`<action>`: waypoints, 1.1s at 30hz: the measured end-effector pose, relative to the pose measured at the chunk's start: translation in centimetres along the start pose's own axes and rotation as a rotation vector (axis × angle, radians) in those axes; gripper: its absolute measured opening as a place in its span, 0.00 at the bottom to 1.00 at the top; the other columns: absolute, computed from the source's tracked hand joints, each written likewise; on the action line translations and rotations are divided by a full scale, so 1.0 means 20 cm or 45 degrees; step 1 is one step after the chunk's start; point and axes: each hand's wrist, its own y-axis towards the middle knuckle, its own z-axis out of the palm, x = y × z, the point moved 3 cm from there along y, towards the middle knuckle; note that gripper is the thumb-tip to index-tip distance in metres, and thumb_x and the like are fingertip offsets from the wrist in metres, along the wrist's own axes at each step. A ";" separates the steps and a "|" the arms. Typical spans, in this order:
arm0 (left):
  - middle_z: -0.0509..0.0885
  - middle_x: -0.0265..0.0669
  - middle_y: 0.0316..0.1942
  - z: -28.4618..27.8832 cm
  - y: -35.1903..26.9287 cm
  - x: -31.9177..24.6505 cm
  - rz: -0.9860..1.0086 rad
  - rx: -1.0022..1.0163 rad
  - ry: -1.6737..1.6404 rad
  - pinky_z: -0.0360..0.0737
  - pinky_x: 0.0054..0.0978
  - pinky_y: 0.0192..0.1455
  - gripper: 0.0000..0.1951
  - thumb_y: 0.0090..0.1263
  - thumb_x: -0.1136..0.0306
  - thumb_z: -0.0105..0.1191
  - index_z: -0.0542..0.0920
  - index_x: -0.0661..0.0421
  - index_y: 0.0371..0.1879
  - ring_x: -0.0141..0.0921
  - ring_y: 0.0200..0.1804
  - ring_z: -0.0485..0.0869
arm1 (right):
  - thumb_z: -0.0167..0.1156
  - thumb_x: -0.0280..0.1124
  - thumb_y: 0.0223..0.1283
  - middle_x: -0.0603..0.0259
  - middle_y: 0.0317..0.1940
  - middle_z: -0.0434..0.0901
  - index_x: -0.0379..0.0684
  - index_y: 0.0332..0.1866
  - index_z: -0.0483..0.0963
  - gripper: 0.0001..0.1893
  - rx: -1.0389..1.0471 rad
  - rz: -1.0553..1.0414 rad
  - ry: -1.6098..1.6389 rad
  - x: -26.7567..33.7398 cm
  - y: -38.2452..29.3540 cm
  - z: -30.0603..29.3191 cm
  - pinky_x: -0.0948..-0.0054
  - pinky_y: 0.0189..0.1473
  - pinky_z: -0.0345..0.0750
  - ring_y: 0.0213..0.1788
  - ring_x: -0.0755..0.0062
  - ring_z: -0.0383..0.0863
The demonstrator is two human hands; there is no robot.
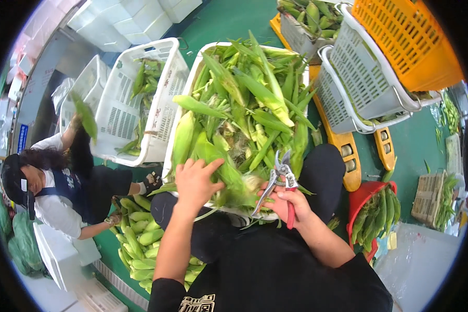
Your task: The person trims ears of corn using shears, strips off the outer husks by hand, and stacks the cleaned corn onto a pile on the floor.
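Note:
A white plastic crate (172, 146) heaped with green corn husks (253, 89) stands before me, between my knees. My left hand (198, 181) lies on husk leaves at the crate's near left, fingers spread; whether it grips a leaf is hard to tell. My right hand (296, 206) holds pruning shears (282, 175) with red-covered handles, their blades apart and pointing up over the near right part of the heap. Between my hands, a husk piece with pale silk (253, 181) is blurred. One unshucked ear of corn (184, 134) rests at the crate's left side.
Left of me, a co-worker (62, 187) holds a corn ear beside another white crate (156, 132). Trimmed corn (140, 234) is piled near my left leg. On the right stand stacked crates (358, 74), a yellow pallet jack (345, 156) and a red basket (353, 206) of corn.

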 end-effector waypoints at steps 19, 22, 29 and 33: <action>0.83 0.40 0.34 -0.23 -0.09 0.03 -0.315 0.085 -1.544 0.80 0.27 0.39 0.16 0.75 0.67 0.42 0.70 0.64 0.55 0.31 0.32 0.83 | 0.59 0.32 0.64 0.50 0.48 0.68 0.47 0.74 0.54 0.34 0.473 -0.360 -2.014 0.22 0.04 0.46 0.61 0.57 0.69 0.53 0.50 0.70; 0.83 0.40 0.33 -0.25 -0.11 -0.06 -0.392 0.333 -1.718 0.80 0.25 0.35 0.16 0.74 0.69 0.41 0.71 0.65 0.55 0.30 0.30 0.83 | 0.56 0.35 0.67 0.49 0.50 0.68 0.47 0.75 0.53 0.33 0.565 -0.263 -2.059 0.19 0.09 0.48 0.61 0.59 0.69 0.55 0.50 0.70; 0.82 0.38 0.31 -0.22 -0.17 0.00 -0.527 0.307 -1.647 0.79 0.23 0.33 0.15 0.74 0.68 0.45 0.73 0.64 0.53 0.27 0.29 0.81 | 0.55 0.38 0.67 0.47 0.51 0.69 0.47 0.75 0.52 0.34 0.578 -0.040 -2.167 0.17 0.11 0.48 0.60 0.60 0.69 0.55 0.49 0.70; 0.83 0.37 0.29 -0.22 -0.16 -0.03 -0.468 0.524 -1.596 0.79 0.23 0.33 0.13 0.74 0.69 0.46 0.74 0.64 0.50 0.27 0.28 0.81 | 0.56 0.39 0.66 0.47 0.50 0.69 0.46 0.74 0.53 0.33 0.602 -0.063 -2.165 0.16 0.11 0.46 0.59 0.58 0.70 0.54 0.47 0.71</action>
